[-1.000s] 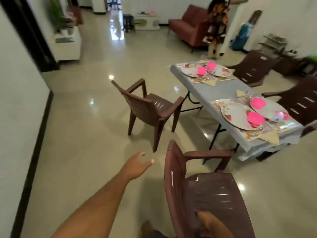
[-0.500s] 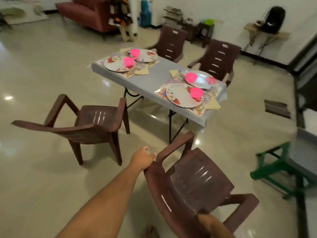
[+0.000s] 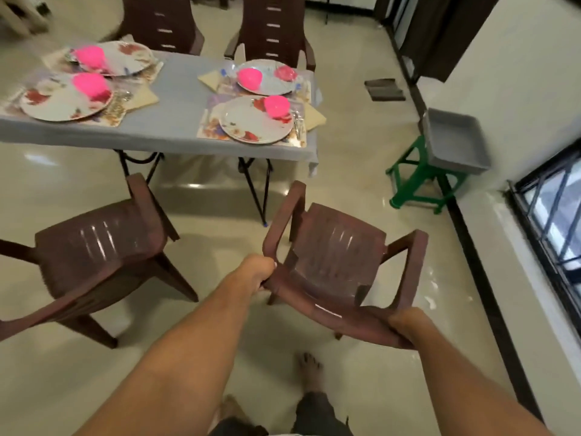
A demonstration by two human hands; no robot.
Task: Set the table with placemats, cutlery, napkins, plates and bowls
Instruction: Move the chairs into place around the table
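A brown plastic chair (image 3: 333, 256) stands in front of me, facing the table. My left hand (image 3: 256, 272) grips the left corner of its backrest. My right hand (image 3: 405, 324) grips the backrest's right end. The grey table (image 3: 176, 121) beyond carries several place settings. Nearest is a floral plate (image 3: 251, 125) on a patterned placemat (image 3: 207, 127), with a pink bowl (image 3: 276, 106) on the plate, cutlery (image 3: 298, 121) and a beige napkin (image 3: 314, 116) beside it. A second setting with a pink bowl (image 3: 250, 77) lies behind it; two more plates (image 3: 59, 105) lie at the left.
A second brown chair (image 3: 94, 247) stands to the left, turned sideways. Two more chairs (image 3: 273, 26) stand on the table's far side. A grey tray (image 3: 452, 143) rests on a green stool (image 3: 415, 177) at the right, near the wall and a barred window (image 3: 553, 221).
My view has swung right and nearer to the table. My left hand went from reaching in the air to gripping the chair's backrest; my right hand now shows on its other end.
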